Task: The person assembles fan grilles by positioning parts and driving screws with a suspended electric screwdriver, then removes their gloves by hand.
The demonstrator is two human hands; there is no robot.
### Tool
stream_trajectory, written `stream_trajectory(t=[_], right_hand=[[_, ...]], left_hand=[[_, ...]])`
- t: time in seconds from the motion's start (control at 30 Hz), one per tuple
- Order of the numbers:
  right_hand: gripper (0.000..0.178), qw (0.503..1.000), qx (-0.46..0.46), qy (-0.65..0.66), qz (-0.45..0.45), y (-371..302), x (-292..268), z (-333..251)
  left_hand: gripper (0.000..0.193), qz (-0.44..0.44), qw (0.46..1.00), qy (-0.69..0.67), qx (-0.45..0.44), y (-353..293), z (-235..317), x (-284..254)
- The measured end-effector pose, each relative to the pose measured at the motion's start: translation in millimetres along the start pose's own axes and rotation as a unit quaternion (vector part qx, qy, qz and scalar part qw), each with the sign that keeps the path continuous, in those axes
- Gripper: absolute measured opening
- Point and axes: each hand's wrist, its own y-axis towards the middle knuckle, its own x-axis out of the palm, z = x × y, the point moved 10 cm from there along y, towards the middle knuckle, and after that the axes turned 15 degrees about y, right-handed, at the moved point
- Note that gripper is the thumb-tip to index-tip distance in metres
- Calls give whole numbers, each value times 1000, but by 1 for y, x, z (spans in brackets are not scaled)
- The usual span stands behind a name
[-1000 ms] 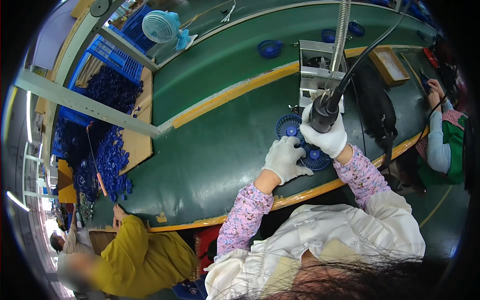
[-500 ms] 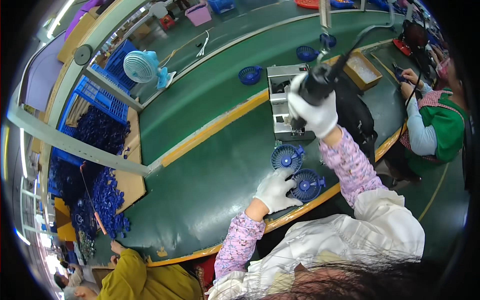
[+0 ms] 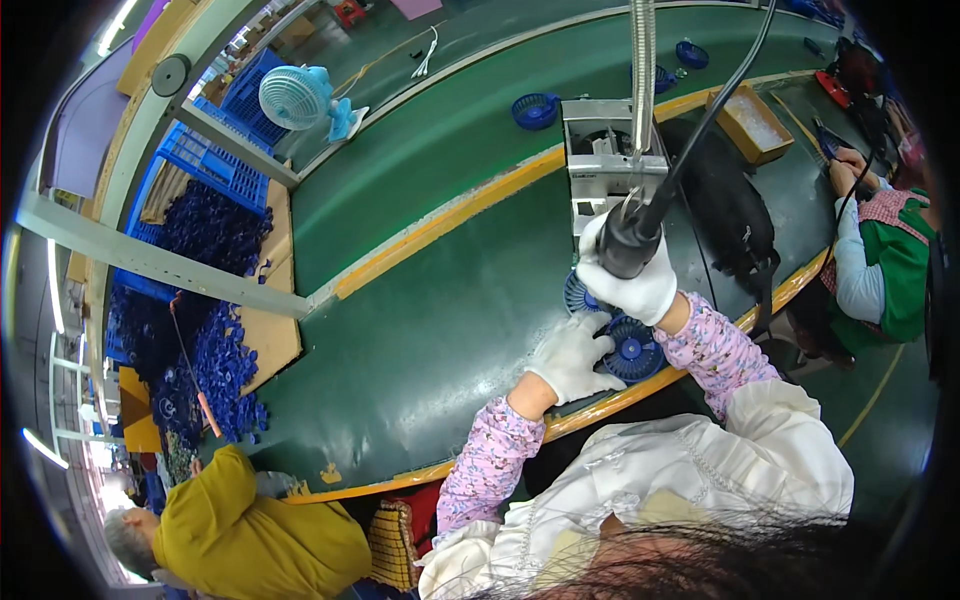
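Observation:
My right hand, in a white glove, is closed round a black electric screwdriver hanging from a coiled metal spring. It is over the far blue slatted fan housing and partly hides it. The near blue fan housing lies face up by the table's front edge. My left hand, also gloved, holds that housing at its left rim, thumb and fingers spread round the edge. The screwdriver's tip is hidden behind my right hand.
A metal screw-feeding machine stands beyond my hands, a black bag to its right. More blue housings lie on the green strip behind. A blue fan, heaped blue parts and people at both sides are in view.
My right hand has brought the screwdriver from the machine back toward me, over the housings. My left hand stays at the near housing. The head view has shifted, and the person at left has leaned.

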Motion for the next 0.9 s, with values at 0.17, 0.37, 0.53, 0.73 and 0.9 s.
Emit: stream_trajectory(t=[0.17, 0.37, 0.53, 0.73, 0.9], right_hand=[[24, 999, 28, -27, -34, -1, 2, 24], [21, 991, 35, -32, -121, 0, 18, 16], [21, 994, 49, 97, -13, 15, -1, 4], [13, 989, -125, 15, 76, 56, -44, -48], [15, 991, -110, 24, 72, 47, -34, -43]], left_hand=[[50, -13, 1000, -7, -11, 1, 1, 0], [48, 24, 1000, -3, -17, 1, -1, -4], [46, 97, 992, -9, 80, -4, 14, -14], [49, 72, 989, -10, 128, -2, 36, -6], [48, 11, 994, -21, 104, 0, 31, 7]])
